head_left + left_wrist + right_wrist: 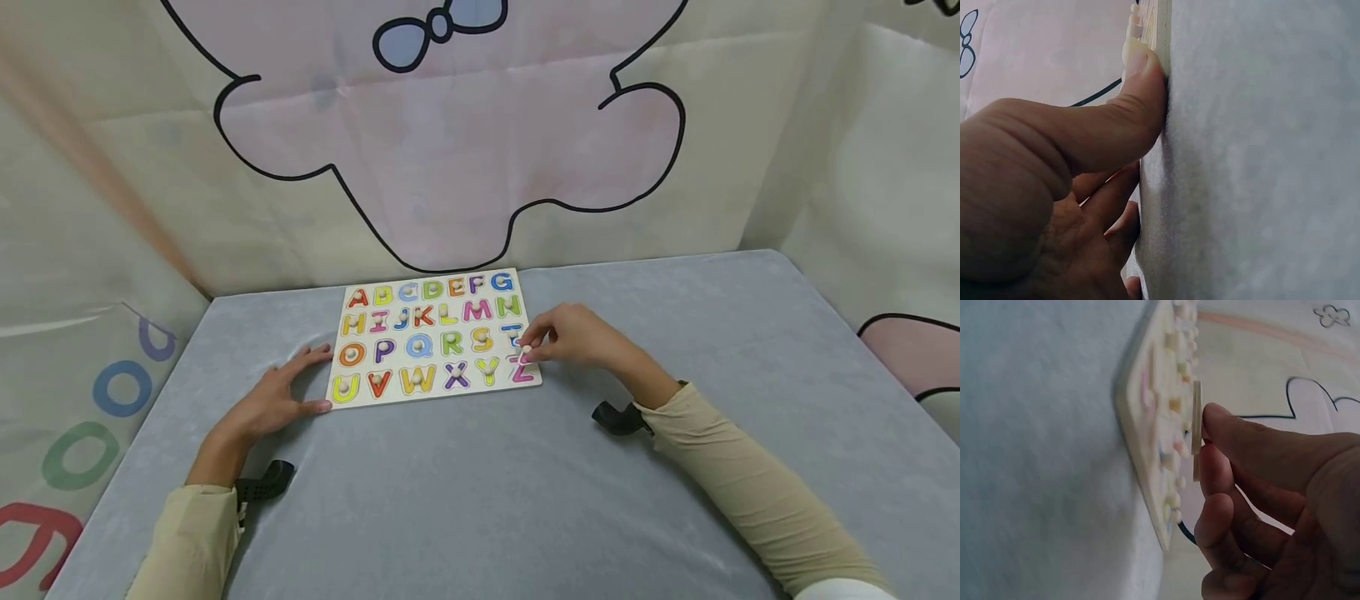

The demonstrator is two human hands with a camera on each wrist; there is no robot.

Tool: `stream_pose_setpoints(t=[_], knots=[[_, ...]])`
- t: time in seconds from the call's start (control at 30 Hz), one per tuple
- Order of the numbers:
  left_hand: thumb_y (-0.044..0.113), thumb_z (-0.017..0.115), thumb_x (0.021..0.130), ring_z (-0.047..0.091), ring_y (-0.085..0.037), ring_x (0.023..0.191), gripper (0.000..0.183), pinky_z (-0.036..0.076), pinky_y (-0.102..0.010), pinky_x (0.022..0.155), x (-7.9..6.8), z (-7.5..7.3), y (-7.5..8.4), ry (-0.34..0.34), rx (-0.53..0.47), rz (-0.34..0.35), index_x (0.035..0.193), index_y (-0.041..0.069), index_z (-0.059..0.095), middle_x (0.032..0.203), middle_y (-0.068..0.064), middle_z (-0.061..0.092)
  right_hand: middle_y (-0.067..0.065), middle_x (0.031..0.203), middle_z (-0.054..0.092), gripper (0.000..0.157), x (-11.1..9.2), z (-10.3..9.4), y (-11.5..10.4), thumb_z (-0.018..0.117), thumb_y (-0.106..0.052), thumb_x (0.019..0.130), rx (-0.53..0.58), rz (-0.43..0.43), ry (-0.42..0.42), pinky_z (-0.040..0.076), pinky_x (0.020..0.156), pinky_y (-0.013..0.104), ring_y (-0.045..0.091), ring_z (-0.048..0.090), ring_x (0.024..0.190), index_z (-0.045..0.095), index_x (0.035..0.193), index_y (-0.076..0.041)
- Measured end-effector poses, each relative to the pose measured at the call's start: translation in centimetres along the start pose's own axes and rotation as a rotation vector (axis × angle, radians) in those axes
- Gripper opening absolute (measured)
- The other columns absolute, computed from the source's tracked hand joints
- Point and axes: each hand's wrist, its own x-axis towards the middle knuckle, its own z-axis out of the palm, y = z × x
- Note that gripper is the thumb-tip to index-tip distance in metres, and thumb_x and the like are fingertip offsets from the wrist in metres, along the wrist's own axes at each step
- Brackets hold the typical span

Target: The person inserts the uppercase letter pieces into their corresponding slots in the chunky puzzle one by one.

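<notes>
A wooden alphabet puzzle board lies flat on the table, filled with colourful knobbed letters. My right hand pinches a thin wooden letter piece between thumb and fingers, close over the board's lower right corner. That piece appears edge-on in the right wrist view, so I cannot tell which letter it is. A pink Z shows just below the fingertips, and a blue T is beside them. My left hand rests at the board's left edge, fingers spread, its thumb against the lower left corner.
Grey cloth covers the table. Behind it hangs a pale curtain with a large pink outlined figure. Black wrist mounts jut out beneath both wrists, close over the cloth.
</notes>
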Motion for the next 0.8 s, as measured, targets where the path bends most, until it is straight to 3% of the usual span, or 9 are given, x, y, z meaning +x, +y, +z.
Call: stream_pose_setpoints(t=[0.23,0.4,0.53,0.7,0.8], knots=[[0.022,0.082,0.081,0.004,-0.047,0.153,0.085,0.002,-0.076,0.113,-0.1,0.3,0.0,0.001,-0.009,0.024,0.152,0.012,0.037,0.165,-0.018,0.021,-0.004,0.076,0.068,0.011,0.2,1.6,-0.1,0.080,-0.019,0.084,-0.012,-0.023,-0.092,0.042,0.064,0.023,0.008,0.055,0.072,0.078,0.094,-0.014],[0.021,0.081,0.081,0.007,-0.046,0.153,0.082,-0.002,-0.071,0.117,-0.1,0.1,0.0,0.001,-0.004,0.079,0.150,0.010,0.039,0.164,-0.019,0.024,-0.004,0.075,0.066,0.010,0.2,2.3,-0.1,0.080,-0.018,0.085,-0.007,-0.004,-0.091,0.043,0.064,0.023,0.009,0.055,0.072,0.077,0.093,-0.014],[0.021,0.081,0.081,0.005,-0.045,0.154,0.083,-0.004,-0.070,0.117,-0.1,-0.1,0.0,-0.005,-0.007,0.059,0.151,0.011,0.037,0.165,-0.018,0.022,-0.003,0.076,0.065,0.010,0.3,2.5,-0.1,0.080,-0.018,0.084,0.016,0.018,-0.086,0.044,0.064,0.023,0.010,0.055,0.073,0.076,0.093,-0.015],[0.022,0.082,0.081,0.004,-0.046,0.154,0.084,-0.004,-0.072,0.116,0.0,0.0,-0.1,-0.009,-0.019,0.036,0.152,0.013,0.037,0.166,-0.018,0.021,-0.004,0.085,0.068,0.018,0.0,1.6,0.0,0.078,-0.026,0.087,-0.017,0.031,-0.068,0.044,0.067,0.025,0.012,0.056,0.078,0.075,0.103,-0.017],[0.025,0.082,0.080,0.008,-0.047,0.153,0.089,0.004,-0.073,0.115,-0.1,0.0,-0.1,-0.012,-0.013,0.038,0.154,0.017,0.033,0.166,-0.017,0.019,-0.001,0.097,0.070,0.027,-0.4,-0.2,0.7,0.071,-0.034,0.092,-0.110,0.063,0.014,0.047,0.071,0.030,0.016,0.058,0.083,0.073,0.114,-0.017]])
